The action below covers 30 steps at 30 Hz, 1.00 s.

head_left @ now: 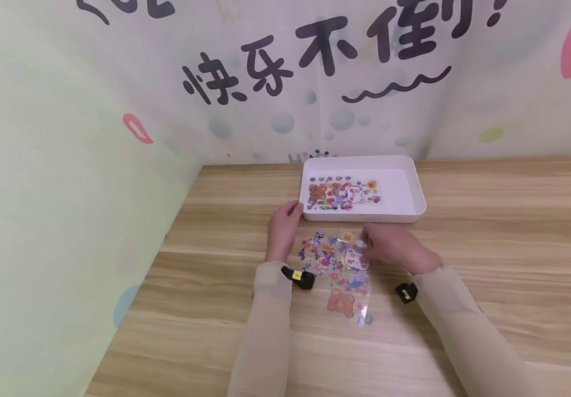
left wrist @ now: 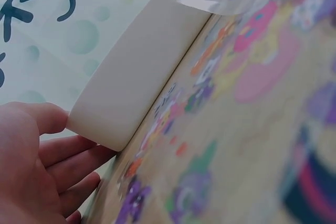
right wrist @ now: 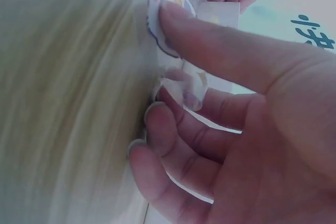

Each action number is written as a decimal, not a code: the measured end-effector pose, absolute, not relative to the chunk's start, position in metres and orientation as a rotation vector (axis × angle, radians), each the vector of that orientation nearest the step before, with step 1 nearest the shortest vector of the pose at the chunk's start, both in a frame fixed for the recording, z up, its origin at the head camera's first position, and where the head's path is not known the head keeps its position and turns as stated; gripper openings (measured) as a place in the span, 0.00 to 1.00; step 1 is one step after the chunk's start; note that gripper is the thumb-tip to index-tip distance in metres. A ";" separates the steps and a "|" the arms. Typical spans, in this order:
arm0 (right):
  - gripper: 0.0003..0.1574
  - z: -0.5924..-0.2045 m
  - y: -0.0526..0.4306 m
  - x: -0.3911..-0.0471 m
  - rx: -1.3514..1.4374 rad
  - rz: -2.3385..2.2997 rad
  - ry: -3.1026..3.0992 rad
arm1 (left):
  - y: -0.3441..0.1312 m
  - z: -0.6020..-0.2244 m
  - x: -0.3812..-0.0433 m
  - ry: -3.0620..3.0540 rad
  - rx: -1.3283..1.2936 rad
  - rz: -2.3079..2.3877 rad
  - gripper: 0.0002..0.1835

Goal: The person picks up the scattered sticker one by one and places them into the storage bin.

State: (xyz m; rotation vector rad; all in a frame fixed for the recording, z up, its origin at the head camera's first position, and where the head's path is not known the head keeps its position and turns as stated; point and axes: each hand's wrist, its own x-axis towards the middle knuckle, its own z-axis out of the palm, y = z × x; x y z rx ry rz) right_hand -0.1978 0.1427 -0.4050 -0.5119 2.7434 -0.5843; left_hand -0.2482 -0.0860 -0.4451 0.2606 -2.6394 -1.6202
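A white tray (head_left: 365,217) stands at the back of the table with a clear sticker sheet (head_left: 343,193) lying in its left part. At the tray's front left corner my left hand (head_left: 283,229) holds on, thumb at the rim and fingers low against the outer wall in the left wrist view. Clear sheets of cartoon stickers (head_left: 341,303) lie in front of the tray, with brown and white bears on them. My right hand (head_left: 399,246) pinches the right edge of the sheets; in the right wrist view its thumb (right wrist: 184,24) presses on a bear sticker, with the fingers curled at the edge.
The wooden table (head_left: 504,231) reaches past the tray on both sides. Behind it hangs a printed cloth (head_left: 275,138) with large dark characters, and a pale wall cloth (head_left: 42,193) runs along the left. Black wrist devices (head_left: 307,280) are strapped to both sleeves.
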 end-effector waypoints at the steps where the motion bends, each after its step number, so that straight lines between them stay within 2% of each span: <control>1: 0.29 -0.405 0.142 -0.198 -0.522 -0.597 2.750 | -0.086 -0.445 -0.248 -2.634 0.260 -1.628 0.22; 5: 0.25 -0.404 0.143 -0.199 -0.516 -0.618 2.727 | -0.087 -0.444 -0.248 -2.632 0.265 -1.639 0.22; 10: 0.13 -0.401 0.146 -0.201 -0.502 -0.715 2.705 | -0.088 -0.443 -0.250 -2.626 0.248 -1.644 0.22; 18: 0.06 -0.406 0.157 -0.207 -0.500 -0.783 2.672 | -0.087 -0.444 -0.249 -2.630 0.252 -1.654 0.21; 30: 0.09 -0.403 0.166 -0.211 -0.498 -0.894 2.593 | -0.087 -0.445 -0.247 -2.636 0.258 -1.657 0.22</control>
